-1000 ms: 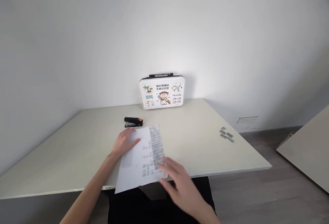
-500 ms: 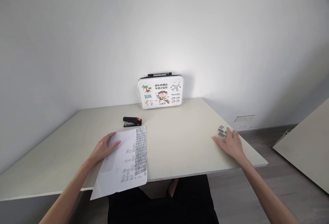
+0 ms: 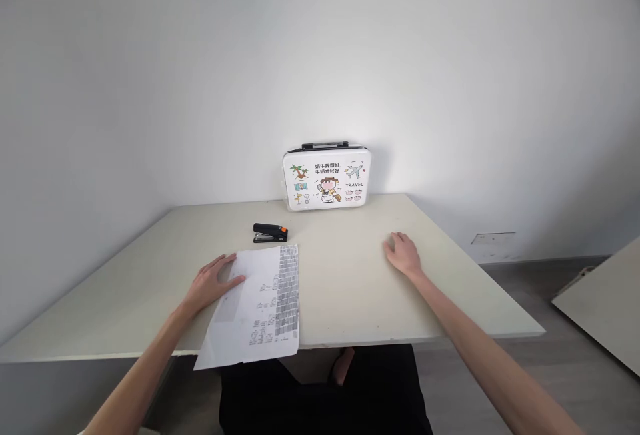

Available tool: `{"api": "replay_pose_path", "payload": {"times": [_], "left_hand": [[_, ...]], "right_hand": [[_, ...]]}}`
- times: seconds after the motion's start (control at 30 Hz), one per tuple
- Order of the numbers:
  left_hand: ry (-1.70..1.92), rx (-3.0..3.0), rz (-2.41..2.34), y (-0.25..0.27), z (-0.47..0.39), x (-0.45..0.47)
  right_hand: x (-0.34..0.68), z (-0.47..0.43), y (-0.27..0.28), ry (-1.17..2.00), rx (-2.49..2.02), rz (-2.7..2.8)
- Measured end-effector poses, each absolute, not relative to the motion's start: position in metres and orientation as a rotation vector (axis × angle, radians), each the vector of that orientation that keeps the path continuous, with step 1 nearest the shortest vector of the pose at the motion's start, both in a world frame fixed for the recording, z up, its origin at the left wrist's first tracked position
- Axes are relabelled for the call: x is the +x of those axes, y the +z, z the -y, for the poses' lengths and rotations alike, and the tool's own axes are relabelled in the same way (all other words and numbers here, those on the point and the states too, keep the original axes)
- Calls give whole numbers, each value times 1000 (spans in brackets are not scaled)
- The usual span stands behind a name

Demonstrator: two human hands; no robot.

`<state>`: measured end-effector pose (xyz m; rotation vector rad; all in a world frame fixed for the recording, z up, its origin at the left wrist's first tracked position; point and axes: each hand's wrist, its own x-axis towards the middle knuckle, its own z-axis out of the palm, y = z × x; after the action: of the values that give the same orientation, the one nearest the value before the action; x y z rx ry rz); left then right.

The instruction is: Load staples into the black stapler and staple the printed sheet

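Note:
A few printed paper sheets, lying together, reach past the table's front edge. My left hand rests on their left side, fingers stretched and thumb apart. Just beyond the papers lies a black stapler with an orange patch. My right hand is on the right half of the table, its fingers curled in. The grey staple strips are hidden, apparently within or beneath that hand.
A white cartoon-printed case with a black handle leans against the wall at the back of the pale table. A white panel stands at the far right, beside a wall socket plate.
My right hand has moved left from the table's right edge, and the staple strips there are gone from sight. My left hand stays on the papers. The view has shifted slightly.

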<state>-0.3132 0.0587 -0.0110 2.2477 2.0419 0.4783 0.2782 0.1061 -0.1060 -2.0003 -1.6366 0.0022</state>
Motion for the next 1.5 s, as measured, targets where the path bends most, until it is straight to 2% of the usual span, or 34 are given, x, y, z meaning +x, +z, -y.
{"api": "replay_pose_path", "payload": {"times": [0.2, 0.43, 0.63, 0.8, 0.93, 1.17, 1.5], "left_hand": [[486, 2225, -2071, -15, -65, -299], [494, 2221, -2035, -16, -63, -296], [507, 2281, -1975, -17, -58, -296], [533, 2302, -1943, -16, -58, -296], [533, 2307, -1931, -16, -58, -296], [530, 2315, -1910, -18, -61, -298], [546, 2326, -1887, -19, -62, -300]], "right_hand": [[167, -153, -97, 129, -1777, 1723], [51, -190, -78, 505, -1483, 1736], [5, -200, -61, 892, -1195, 1683], [3, -200, -55, 1087, -998, 1611], [17, -199, -57, 1100, -987, 1532], [43, -173, -71, 934, -1171, 1439], [46, -156, -68, 932, -1173, 1636]]}}
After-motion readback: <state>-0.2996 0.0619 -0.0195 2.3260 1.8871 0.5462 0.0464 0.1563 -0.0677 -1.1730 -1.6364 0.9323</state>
